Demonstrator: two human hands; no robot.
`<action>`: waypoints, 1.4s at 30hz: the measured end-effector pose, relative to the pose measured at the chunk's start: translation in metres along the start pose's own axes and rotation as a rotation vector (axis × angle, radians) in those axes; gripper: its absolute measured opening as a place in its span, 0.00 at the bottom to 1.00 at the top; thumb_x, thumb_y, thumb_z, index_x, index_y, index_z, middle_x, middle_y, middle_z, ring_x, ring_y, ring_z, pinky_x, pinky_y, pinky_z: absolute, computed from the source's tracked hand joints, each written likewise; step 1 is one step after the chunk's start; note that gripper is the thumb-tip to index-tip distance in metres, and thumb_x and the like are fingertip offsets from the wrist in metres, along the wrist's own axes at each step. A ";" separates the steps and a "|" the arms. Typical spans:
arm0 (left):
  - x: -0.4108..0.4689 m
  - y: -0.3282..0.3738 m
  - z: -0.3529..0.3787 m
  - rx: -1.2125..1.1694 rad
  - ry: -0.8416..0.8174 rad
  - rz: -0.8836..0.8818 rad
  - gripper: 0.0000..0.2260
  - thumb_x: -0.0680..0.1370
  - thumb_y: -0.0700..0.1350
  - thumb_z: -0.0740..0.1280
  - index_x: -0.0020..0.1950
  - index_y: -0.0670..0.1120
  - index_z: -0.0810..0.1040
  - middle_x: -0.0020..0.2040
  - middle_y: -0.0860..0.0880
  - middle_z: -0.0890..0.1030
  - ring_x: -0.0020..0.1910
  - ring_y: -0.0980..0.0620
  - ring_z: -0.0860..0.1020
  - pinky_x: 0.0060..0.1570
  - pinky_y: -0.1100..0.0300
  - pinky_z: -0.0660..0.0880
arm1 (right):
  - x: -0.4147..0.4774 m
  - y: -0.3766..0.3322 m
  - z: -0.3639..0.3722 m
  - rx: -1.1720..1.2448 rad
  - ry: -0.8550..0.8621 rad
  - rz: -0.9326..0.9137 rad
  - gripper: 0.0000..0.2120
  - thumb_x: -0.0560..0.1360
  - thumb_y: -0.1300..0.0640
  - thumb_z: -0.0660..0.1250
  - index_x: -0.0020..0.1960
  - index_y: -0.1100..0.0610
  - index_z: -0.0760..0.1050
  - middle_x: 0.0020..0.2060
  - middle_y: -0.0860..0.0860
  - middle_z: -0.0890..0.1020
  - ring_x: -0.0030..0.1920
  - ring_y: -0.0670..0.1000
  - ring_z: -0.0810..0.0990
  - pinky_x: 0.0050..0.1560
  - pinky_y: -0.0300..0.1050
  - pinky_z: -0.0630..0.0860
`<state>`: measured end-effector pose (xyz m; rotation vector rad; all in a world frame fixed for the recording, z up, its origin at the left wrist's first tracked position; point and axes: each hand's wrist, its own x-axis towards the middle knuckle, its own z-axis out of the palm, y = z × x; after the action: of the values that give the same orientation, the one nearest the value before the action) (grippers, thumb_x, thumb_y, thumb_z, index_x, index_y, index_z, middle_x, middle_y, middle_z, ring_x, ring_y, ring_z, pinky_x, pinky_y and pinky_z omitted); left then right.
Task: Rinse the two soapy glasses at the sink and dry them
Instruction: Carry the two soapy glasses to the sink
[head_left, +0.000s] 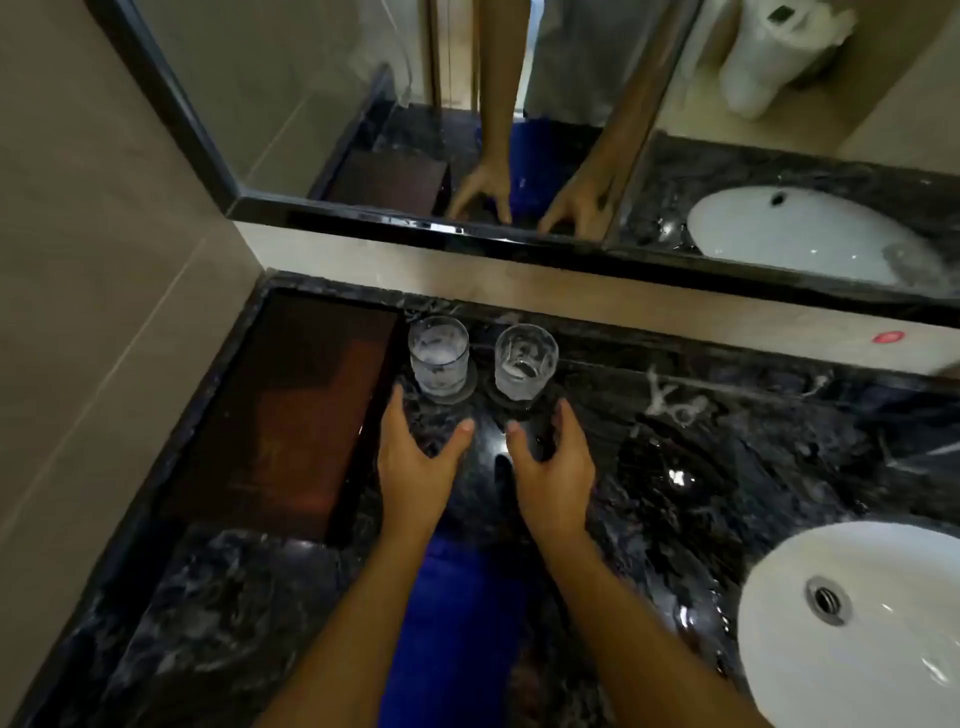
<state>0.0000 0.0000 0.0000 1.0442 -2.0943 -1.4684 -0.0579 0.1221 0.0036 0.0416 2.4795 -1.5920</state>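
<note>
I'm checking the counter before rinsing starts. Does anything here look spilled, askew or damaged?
Whitish streaks, likely suds, smear the dark counter right of the glasses. The left glass and right glass stand upright on coasters, foam clinging inside; nothing looks tipped or broken.

glasses (439, 358) (524, 361) x2 | coasters (466, 396) (500, 401) x2 | hands (415, 452) (553, 462) x2 | sink (779, 649) x1 | blue cloth (457, 623) x1 | wood tray (291, 415) x1 | mirror (311, 78) x1 | red sticker (889, 337) x1

Two soapy glasses (439, 361) on dark counter (727, 467)
</note>
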 end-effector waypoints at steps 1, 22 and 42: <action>0.009 -0.004 0.002 -0.036 0.018 0.005 0.45 0.73 0.58 0.76 0.83 0.48 0.57 0.82 0.48 0.62 0.81 0.49 0.62 0.78 0.48 0.63 | 0.006 0.001 0.008 0.035 0.047 -0.010 0.39 0.77 0.48 0.73 0.81 0.59 0.60 0.78 0.54 0.68 0.77 0.53 0.67 0.74 0.44 0.66; 0.089 -0.013 0.050 -0.139 0.182 0.102 0.38 0.68 0.52 0.83 0.74 0.46 0.72 0.68 0.51 0.79 0.67 0.57 0.77 0.65 0.57 0.77 | 0.078 0.008 0.064 0.208 0.310 -0.105 0.40 0.65 0.45 0.83 0.72 0.52 0.72 0.63 0.46 0.81 0.64 0.45 0.80 0.62 0.50 0.80; 0.082 0.010 0.018 -0.182 -0.157 -0.031 0.27 0.69 0.45 0.83 0.65 0.47 0.78 0.58 0.58 0.80 0.55 0.69 0.79 0.51 0.72 0.75 | 0.078 0.006 0.005 0.212 0.061 0.063 0.24 0.62 0.47 0.84 0.55 0.50 0.82 0.48 0.47 0.87 0.50 0.46 0.86 0.52 0.53 0.85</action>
<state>-0.0689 -0.0480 -0.0068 0.9230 -2.0078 -1.7703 -0.1325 0.1142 -0.0174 0.1993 2.3170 -1.8447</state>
